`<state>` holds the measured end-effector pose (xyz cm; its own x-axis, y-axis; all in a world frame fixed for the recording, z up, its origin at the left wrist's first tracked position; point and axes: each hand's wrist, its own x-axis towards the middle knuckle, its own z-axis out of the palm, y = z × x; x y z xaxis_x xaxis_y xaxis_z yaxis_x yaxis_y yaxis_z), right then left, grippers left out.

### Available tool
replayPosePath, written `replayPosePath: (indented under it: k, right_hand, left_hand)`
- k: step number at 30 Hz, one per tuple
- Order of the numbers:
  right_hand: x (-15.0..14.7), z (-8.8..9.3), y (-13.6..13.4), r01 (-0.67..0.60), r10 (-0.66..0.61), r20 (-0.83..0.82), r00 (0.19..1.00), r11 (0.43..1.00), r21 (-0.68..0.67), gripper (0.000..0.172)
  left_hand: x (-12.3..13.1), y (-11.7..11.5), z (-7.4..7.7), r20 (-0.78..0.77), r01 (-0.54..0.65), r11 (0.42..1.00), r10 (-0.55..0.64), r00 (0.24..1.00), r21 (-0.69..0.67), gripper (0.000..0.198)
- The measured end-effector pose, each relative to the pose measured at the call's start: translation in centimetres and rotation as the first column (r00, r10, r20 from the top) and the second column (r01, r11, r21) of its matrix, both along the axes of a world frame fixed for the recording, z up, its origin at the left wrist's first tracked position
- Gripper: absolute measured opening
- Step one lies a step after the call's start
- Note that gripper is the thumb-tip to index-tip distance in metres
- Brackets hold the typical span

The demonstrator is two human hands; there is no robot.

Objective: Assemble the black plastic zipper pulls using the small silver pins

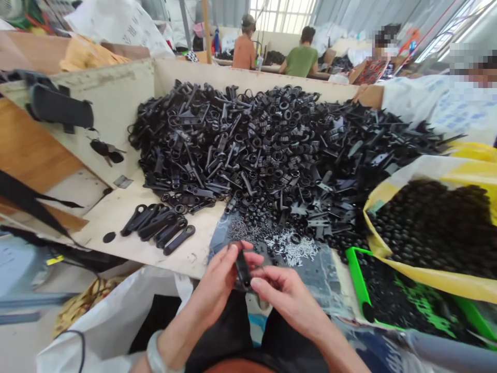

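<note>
Apparently, one long black piece [243, 269] is being worked between the hands, at the near edge of the bench [204, 230]. It is gripped by the thumb and fingers of the left hand [221, 272]; the fingertips of the right hand [285, 290] are held at its lower end, though whether anything is pinched there cannot be told. Several similar pieces [159, 225] are laid side by side at the left, seemingly finished. Much appears left: loose black parts [248, 140] are heaped behind, with silvery fasteners [297, 247] spread before them.

I face a bright barred window [285, 14], grey wall [345, 16] beside it, a wooden post [206, 31] to its left.
</note>
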<state>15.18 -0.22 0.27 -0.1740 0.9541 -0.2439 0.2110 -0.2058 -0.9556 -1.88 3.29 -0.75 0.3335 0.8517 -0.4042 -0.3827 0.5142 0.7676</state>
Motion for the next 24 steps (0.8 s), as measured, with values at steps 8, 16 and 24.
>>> replayPosePath:
  k: [8, 16, 24]
  right_hand:
    - [8.0, -1.1, 2.4, 0.059, -0.401, 0.782, 0.477, 0.902, 0.427, 0.036]
    - [8.1, -2.6, 3.4, -0.056, -0.403, 0.887, 0.227, 0.903, 0.425, 0.028]
    - [6.1, -0.8, 0.5, 0.097, -0.39, 0.434, 0.812, 0.824, 0.559, 0.033]
  left_hand:
    - [-1.4, 1.4, 1.2, 0.136, -0.007, 0.992, 0.024, 0.99, -0.126, 0.053]
    - [-0.8, -0.3, 1.0, 0.169, 0.111, 0.959, -0.067, 0.983, -0.263, 0.035]
    - [0.9, -1.4, 0.4, -0.089, 0.113, 0.992, -0.117, 0.989, -0.056, 0.042]
